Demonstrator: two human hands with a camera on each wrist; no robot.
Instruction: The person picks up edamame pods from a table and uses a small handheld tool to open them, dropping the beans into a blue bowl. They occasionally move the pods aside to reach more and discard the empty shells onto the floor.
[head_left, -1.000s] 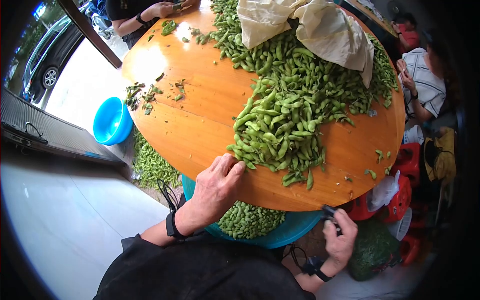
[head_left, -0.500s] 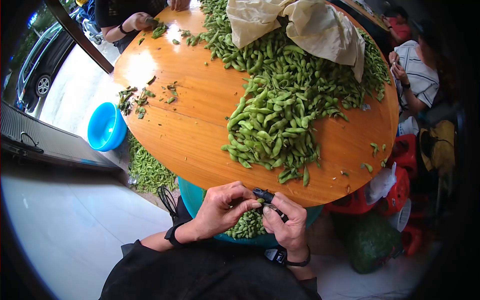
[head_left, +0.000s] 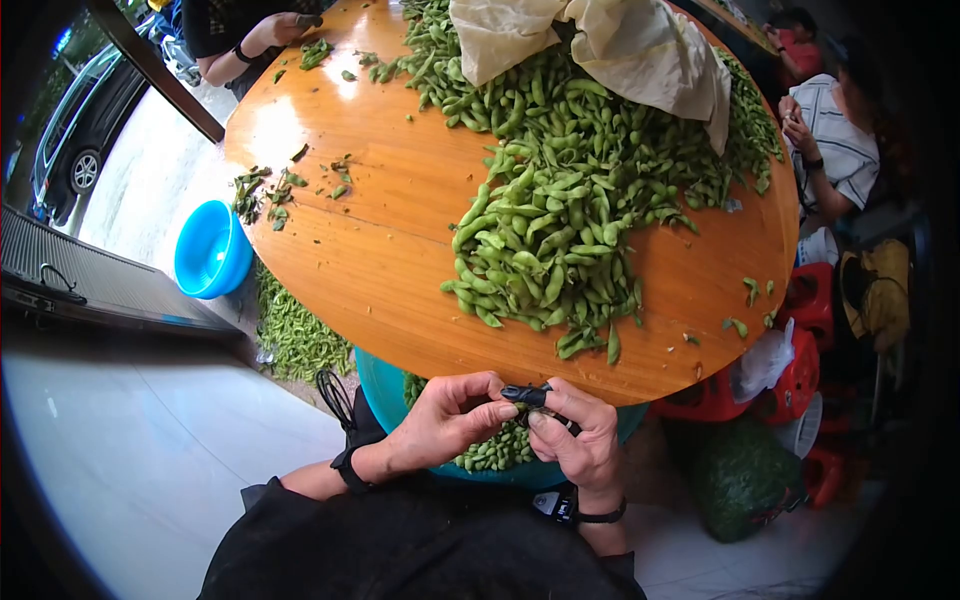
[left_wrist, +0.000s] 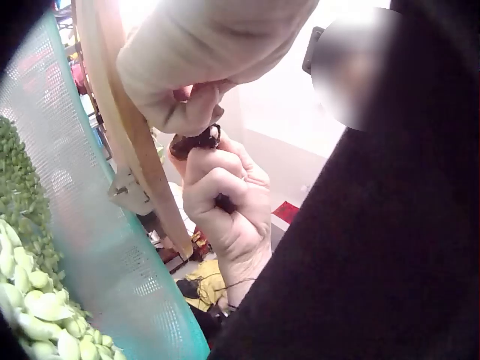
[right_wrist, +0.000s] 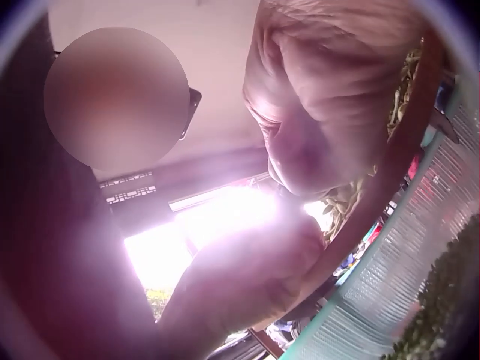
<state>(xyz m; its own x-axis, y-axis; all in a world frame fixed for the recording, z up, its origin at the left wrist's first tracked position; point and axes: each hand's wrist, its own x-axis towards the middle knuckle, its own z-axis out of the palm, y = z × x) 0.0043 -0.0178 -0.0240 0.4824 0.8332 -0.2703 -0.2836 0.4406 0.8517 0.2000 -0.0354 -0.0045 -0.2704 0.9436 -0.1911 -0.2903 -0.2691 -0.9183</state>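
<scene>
Above the front edge of the round wooden table (head_left: 390, 230), both hands meet in the head view. My left hand (head_left: 452, 418) pinches a small green edamame pod (head_left: 520, 407) between thumb and index finger. My right hand (head_left: 580, 440) comes to it from the other side, its index fingertip covered in black. Its curled fingers hold a small dark object (left_wrist: 223, 201), mostly hidden; I cannot tell its kind. Below both hands is a teal basket (head_left: 378, 385) with shelled beans (head_left: 495, 447). A large heap of edamame pods (head_left: 560, 220) covers the table's middle and right.
A cream cloth (head_left: 650, 70) lies over the heap's far end. Leaf scraps (head_left: 280, 195) are at the table's left edge. A blue basin (head_left: 213, 250) stands left, by pods (head_left: 295, 325) on the floor. Red stools (head_left: 795, 375) and a green sack (head_left: 748, 480) are right. Other people sit round about.
My right hand has come in from the right to meet the left. My left hand has drawn back from the heap's near edge and now pinches a pod. Over the last half second both barely moved.
</scene>
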